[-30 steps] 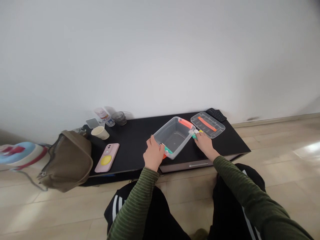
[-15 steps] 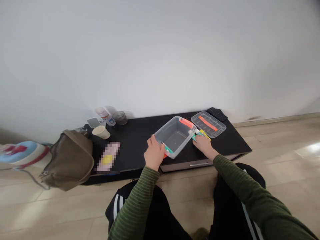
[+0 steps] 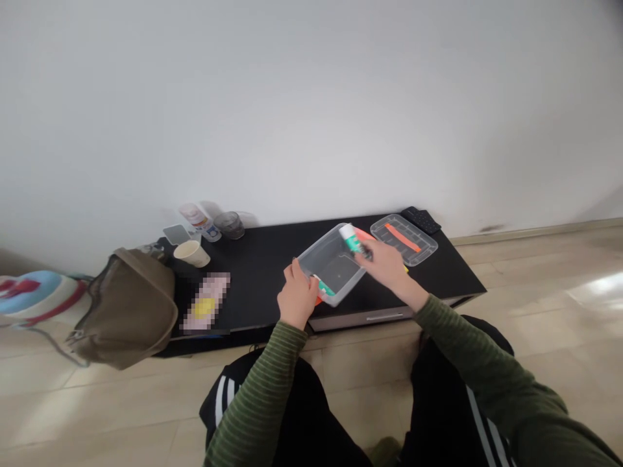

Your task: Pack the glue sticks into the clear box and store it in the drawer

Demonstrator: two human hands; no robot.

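Note:
A clear plastic box (image 3: 335,263) with orange clips stands without its lid on the black cabinet. My left hand (image 3: 296,297) is closed round its near left corner. A green-and-white glue stick (image 3: 323,285) shows by the left thumb, at the near end of the box; whether the thumb presses on it I cannot tell. Over the far right side of the box, my right hand (image 3: 382,261) is closed on another green-and-white glue stick (image 3: 351,240), its white end pointing away from me. The right hand hides part of the box's right rim.
The clear lid (image 3: 423,243) with an orange handle lies right of the box, before a black keyboard (image 3: 428,220). Leftward on the cabinet (image 3: 263,272) are a paper cup (image 3: 192,253), a spray bottle (image 3: 202,224), a dark glass (image 3: 230,225) and a brown bag (image 3: 131,311).
My right hand has lifted a glue stick from the cabinet beside the box and moved left and up, over the box. My left hand stays at the box corner.

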